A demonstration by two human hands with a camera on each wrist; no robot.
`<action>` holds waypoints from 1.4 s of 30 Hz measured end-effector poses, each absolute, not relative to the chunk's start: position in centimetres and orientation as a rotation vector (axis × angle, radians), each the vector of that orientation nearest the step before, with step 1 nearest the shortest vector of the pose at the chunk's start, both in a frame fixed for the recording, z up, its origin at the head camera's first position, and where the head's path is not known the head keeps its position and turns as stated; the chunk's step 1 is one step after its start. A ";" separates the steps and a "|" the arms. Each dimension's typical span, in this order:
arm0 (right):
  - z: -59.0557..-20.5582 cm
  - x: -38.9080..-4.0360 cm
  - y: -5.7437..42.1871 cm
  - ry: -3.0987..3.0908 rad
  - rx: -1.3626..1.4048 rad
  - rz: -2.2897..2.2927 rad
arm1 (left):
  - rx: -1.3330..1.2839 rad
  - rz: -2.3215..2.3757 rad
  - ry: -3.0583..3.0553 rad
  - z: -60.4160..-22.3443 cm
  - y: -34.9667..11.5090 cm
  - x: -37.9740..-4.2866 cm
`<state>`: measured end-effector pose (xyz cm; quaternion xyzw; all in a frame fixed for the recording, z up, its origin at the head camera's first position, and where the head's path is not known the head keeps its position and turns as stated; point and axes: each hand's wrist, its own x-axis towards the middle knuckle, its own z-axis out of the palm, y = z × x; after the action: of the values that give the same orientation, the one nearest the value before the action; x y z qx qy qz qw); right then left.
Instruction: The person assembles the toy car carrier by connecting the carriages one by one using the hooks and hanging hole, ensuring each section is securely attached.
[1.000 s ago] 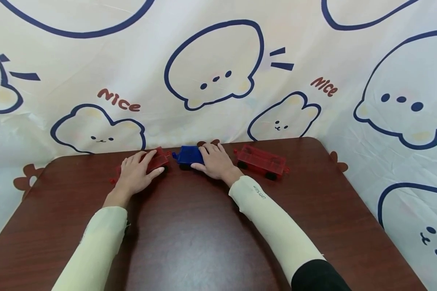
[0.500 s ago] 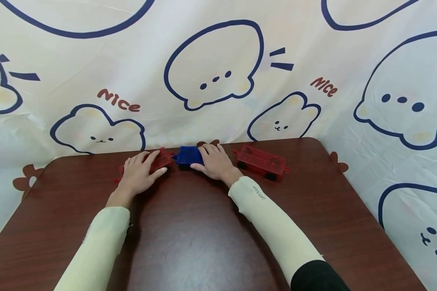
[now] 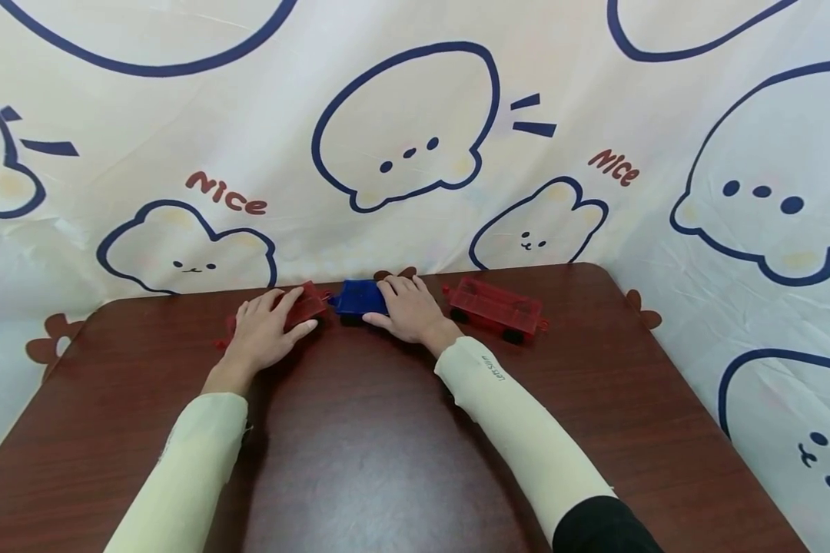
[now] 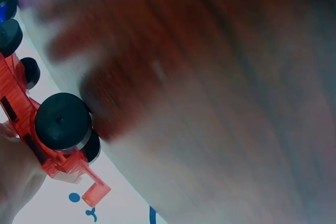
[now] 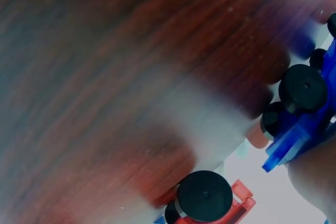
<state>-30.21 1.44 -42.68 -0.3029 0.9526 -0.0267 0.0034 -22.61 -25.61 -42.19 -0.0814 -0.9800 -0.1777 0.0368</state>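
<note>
One translucent red plastic wagon (image 3: 308,303) sits gripped in the left hand (image 3: 261,330), a blue plastic wagon (image 3: 356,296) in the right hand (image 3: 412,311), I'd guess to align their facing couplings (image 5: 286,149).

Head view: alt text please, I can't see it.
Left hand holds a red toy wagon and right hand a blue wagon, end to end near the far edge of a brown table. A second red wagon stands to the right; a cartoon-printed cloth hangs behind.

Soft light brightens the far cloth (image 3: 404,104); pale glare sits on the near bench (image 3: 380,453), with shadows along both sleeves (image 3: 187,461). The head view is sharp; both wrist views show smeared reflections.
</note>
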 end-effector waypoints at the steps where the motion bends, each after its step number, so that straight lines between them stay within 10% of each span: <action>1: -42.7 -30.2 1.5 2.987 -0.952 -0.080 | -0.251 -0.546 -3.008 -42.2 -25.6 -22.6; 42: -42.5 -29.9 1.2 2.985 -0.992 -0.055 | -0.263 -0.516 -3.002 -42.4 -26.0 -22.4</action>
<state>-29.88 1.23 -42.50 -0.3154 0.9488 -0.0174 -0.0024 -22.40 -26.01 -42.36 -0.0859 -0.9811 -0.1684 0.0419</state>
